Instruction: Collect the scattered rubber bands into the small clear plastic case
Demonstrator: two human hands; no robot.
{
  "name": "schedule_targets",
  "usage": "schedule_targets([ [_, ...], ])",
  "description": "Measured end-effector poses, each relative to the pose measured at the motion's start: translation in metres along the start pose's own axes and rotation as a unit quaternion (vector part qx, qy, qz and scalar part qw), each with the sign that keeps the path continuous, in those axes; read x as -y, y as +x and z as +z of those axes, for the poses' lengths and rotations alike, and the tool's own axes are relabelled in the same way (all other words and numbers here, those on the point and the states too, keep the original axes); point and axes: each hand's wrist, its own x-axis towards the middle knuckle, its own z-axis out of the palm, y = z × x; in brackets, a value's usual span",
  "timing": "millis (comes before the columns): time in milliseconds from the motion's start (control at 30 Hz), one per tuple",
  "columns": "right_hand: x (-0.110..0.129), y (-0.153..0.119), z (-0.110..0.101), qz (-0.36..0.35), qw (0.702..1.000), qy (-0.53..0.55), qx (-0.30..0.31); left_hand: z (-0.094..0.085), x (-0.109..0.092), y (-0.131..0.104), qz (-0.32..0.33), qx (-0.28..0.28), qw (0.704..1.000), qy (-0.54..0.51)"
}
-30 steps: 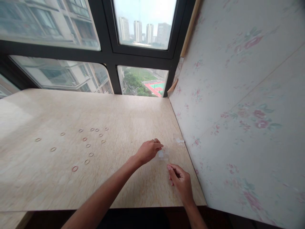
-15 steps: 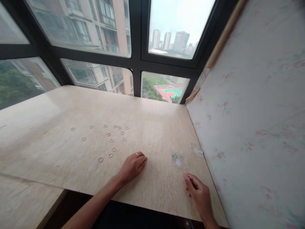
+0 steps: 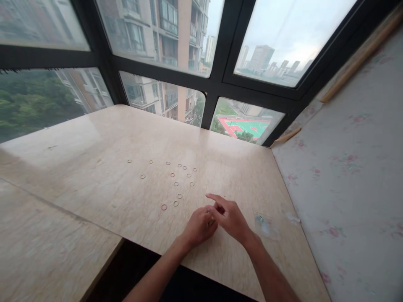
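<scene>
Rings (image 3: 161, 207) are lying left of the nearer, bent-fingered left hand (image 3: 198, 226); right hand (image 3: 233, 218) is pointing, any pinch hidden.

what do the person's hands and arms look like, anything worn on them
The left hand and right hand are ungloved. The left forearm and right forearm are bare as far as they show, with no sleeve, watch or bracelet. The fingers overlap, so I can't rule out a ring.

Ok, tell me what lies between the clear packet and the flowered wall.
In the head view, a small whitish scrap lies between the clear packet and flowered wall.
</scene>
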Motion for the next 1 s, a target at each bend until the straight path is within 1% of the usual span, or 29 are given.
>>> schedule_targets([
  [67, 0.011, 0.036, 0.012, -0.036, 0.993, -0.09, 0.069, -0.001, 0.003, -0.001, -0.021, -0.003, 0.999, -0.041],
  [100, 0.014, 0.051, 0.019, -0.054, 0.982, -0.144, 0.108, -0.002, 0.004, -0.001, -0.023, -0.002, 0.998, -0.055],
  [133, 0.017, 0.066, 0.026, -0.074, 0.966, -0.2, 0.147, -0.003, 0.005, -0.002, -0.018, -0.001, 0.998, -0.064],
  [200, 0.018, 0.088, 0.039, -0.116, 0.92, -0.299, 0.223, -0.006, 0.004, -0.002, 0.006, 0.005, 0.997, -0.073],
  [267, 0.018, 0.103, 0.048, -0.152, 0.877, -0.364, 0.274, -0.009, 0.002, -0.002, 0.02, 0.007, 0.997, -0.076],
  [333, 0.018, 0.112, 0.053, -0.176, 0.854, -0.391, 0.295, -0.011, 0.0, -0.002, 0.016, 0.004, 0.997, -0.078],
  [533, 0.022, 0.115, 0.058, -0.225, 0.822, -0.412, 0.321, -0.01, 0.0, -0.001, -0.002, 0.005, 0.998, -0.06],
  [633, 0.021, 0.113, 0.061, -0.23, 0.819, -0.414, 0.324, -0.008, 0.001, -0.001, -0.004, 0.003, 0.998, -0.055],
  [733, 0.017, 0.111, 0.064, -0.217, 0.831, -0.408, 0.31, -0.007, 0.002, 0.0, -0.007, -0.002, 0.998, -0.055],
  [867, 0.009, 0.107, 0.062, -0.19, 0.86, -0.383, 0.277, -0.006, 0.003, 0.001, -0.011, -0.007, 0.998, -0.069],
  [1000, -0.003, 0.098, 0.048, -0.153, 0.902, -0.339, 0.219, -0.004, 0.004, 0.001, -0.021, -0.008, 0.997, -0.078],
])
